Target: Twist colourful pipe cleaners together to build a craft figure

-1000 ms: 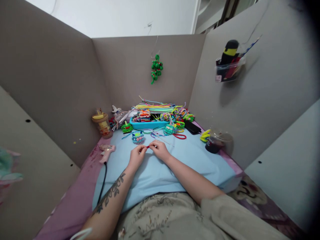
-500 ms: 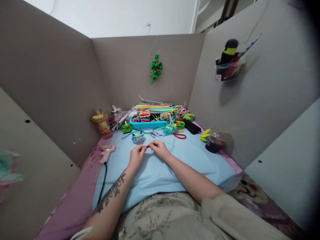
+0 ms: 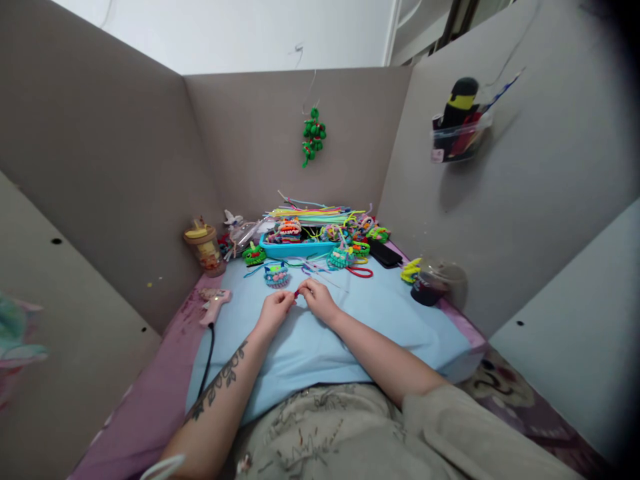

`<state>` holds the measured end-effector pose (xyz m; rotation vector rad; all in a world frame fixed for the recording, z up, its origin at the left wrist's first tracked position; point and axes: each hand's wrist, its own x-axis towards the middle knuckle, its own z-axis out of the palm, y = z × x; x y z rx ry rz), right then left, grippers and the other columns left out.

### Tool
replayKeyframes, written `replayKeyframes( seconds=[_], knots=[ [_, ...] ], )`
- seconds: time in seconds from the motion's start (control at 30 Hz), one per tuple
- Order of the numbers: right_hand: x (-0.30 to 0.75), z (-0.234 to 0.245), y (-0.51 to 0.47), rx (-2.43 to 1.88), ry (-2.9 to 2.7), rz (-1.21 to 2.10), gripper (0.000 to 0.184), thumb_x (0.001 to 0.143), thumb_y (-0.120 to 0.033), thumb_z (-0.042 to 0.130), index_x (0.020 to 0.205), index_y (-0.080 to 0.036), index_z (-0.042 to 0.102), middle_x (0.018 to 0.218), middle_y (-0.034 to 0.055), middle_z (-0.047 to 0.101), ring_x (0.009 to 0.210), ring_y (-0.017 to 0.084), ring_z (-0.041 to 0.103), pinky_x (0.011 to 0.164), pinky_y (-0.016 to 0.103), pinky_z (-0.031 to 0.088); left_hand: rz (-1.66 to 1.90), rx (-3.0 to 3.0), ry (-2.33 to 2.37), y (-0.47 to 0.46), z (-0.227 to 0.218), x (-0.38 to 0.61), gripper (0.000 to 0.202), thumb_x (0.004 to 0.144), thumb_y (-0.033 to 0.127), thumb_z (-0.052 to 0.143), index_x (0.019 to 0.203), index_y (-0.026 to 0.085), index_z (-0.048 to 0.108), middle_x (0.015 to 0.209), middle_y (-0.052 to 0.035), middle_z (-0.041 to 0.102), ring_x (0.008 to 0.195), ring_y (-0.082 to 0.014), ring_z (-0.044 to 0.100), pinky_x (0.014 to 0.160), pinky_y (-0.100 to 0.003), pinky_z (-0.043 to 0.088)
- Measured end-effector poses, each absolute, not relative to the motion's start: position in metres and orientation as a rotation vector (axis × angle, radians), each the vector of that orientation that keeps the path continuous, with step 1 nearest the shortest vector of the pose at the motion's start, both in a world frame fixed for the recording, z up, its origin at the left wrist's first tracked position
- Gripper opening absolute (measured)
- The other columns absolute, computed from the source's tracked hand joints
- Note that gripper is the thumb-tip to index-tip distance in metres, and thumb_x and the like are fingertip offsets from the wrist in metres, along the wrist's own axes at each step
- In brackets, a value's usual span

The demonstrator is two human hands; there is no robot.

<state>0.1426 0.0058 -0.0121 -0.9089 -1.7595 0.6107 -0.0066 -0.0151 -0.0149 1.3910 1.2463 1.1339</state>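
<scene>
My left hand [image 3: 275, 311] and my right hand [image 3: 318, 300] meet over the light blue cloth [image 3: 390, 320], fingertips pinched together on a small red piece [image 3: 297, 293], probably a bit of pipe cleaner. Both hands rest on the cloth. Just beyond them lies a small blue and pink fuzzy figure [image 3: 277, 275]. Loose coloured pipe cleaner strands [image 3: 315, 268] lie past my right hand.
A blue tray [image 3: 295, 249] heaped with pipe cleaners and fuzzy figures stands at the back. A pink glue gun [image 3: 214, 305] lies left, a jar [image 3: 205, 248] behind it. A dark cup [image 3: 428, 288] and a black phone [image 3: 384, 254] sit right. Grey panels wall in the space.
Both hands have shifted very slightly, still pinching the small red piece in the same spot. Nothing else has moved.
</scene>
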Motion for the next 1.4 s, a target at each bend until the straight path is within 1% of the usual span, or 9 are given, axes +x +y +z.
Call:
replayKeyframes(
  seconds=[0.2,0.33,0.4,0.5,0.63,0.73,0.93,1.13,1.4],
  knots=[
    [0.145,-0.006,0.003,-0.867,-1.780,0.532,0.016,0.081,-0.015,0.047,0.070,-0.019,0.057,0.071,0.0017,0.056,0.073,0.016,0.053,0.072,0.028,0.041,1.072,1.284,1.135,-0.019,-0.009,-0.006,0.044,0.070,0.055,0.059,0.069,0.011,0.059,0.048,0.0042,0.044,0.037,-0.0044,0.031,0.037,-0.019,0.020],
    [0.147,-0.007,0.005,-0.875,-1.762,0.516,0.016,0.083,-0.016,0.047,0.071,-0.019,0.057,0.071,0.0022,0.056,0.072,0.017,0.053,0.070,0.029,0.041,1.115,1.254,1.125,-0.023,-0.005,-0.008,0.045,0.072,0.055,0.057,0.081,0.011,0.061,0.055,0.0021,0.051,0.040,-0.0046,0.034,0.038,-0.019,0.022],
    [0.148,-0.007,0.005,-0.880,-1.755,0.517,0.016,0.083,-0.016,0.047,0.071,-0.018,0.057,0.071,0.0023,0.056,0.072,0.017,0.053,0.069,0.029,0.041,1.123,1.250,1.128,-0.023,-0.005,-0.009,0.042,0.072,0.054,0.058,0.079,0.012,0.061,0.053,0.0032,0.050,0.039,-0.0046,0.034,0.038,-0.019,0.022],
    [0.148,-0.007,0.004,-0.879,-1.752,0.533,0.015,0.083,-0.016,0.048,0.071,-0.018,0.058,0.071,0.0024,0.057,0.073,0.017,0.053,0.070,0.030,0.042,1.096,1.252,1.122,-0.023,-0.007,-0.010,0.038,0.070,0.051,0.061,0.070,0.012,0.060,0.046,0.0054,0.045,0.036,-0.0041,0.032,0.038,-0.019,0.021],
    [0.148,-0.007,0.003,-0.870,-1.747,0.583,0.014,0.082,-0.018,0.050,0.071,-0.018,0.060,0.073,0.0027,0.058,0.074,0.017,0.055,0.071,0.029,0.043,1.066,1.217,1.110,-0.024,-0.006,-0.009,0.036,0.067,0.049,0.064,0.067,0.013,0.059,0.045,0.0055,0.044,0.036,-0.0041,0.031,0.037,-0.020,0.018],
    [0.148,-0.009,0.005,-0.867,-1.721,0.631,0.015,0.082,-0.022,0.052,0.071,-0.018,0.061,0.073,0.0025,0.060,0.072,0.016,0.056,0.068,0.028,0.044,1.051,1.181,1.095,-0.024,-0.003,-0.009,0.035,0.065,0.047,0.066,0.065,0.013,0.058,0.044,0.0058,0.042,0.036,-0.0040,0.030,0.037,-0.020,0.016],
    [0.149,-0.017,0.012,-0.868,-1.643,0.718,0.025,0.087,-0.032,0.045,0.084,-0.017,0.064,0.075,0.0031,0.061,0.064,0.015,0.056,0.058,0.026,0.044,1.085,1.132,1.063,-0.026,0.002,-0.009,0.035,0.065,0.046,0.066,0.067,0.013,0.056,0.047,0.0066,0.038,0.038,-0.0034,0.027,0.038,-0.019,0.012],
    [0.147,-0.016,0.010,-0.856,-1.627,0.766,0.016,0.079,-0.028,0.054,0.083,-0.016,0.065,0.082,0.0048,0.065,0.075,0.016,0.060,0.070,0.028,0.047,1.101,1.137,1.065,-0.024,-0.002,-0.010,0.034,0.066,0.044,0.067,0.069,0.012,0.058,0.045,0.0070,0.037,0.039,-0.0034,0.027,0.039,-0.019,0.013],
    [0.146,-0.013,0.006,-0.858,-1.638,0.817,0.012,0.076,-0.026,0.058,0.076,-0.016,0.064,0.075,0.0029,0.064,0.070,0.015,0.059,0.067,0.026,0.047,1.098,1.186,1.082,-0.022,-0.008,-0.008,0.035,0.065,0.045,0.068,0.070,0.012,0.060,0.044,0.0068,0.041,0.037,-0.0033,0.029,0.038,-0.019,0.015]
  ],
)
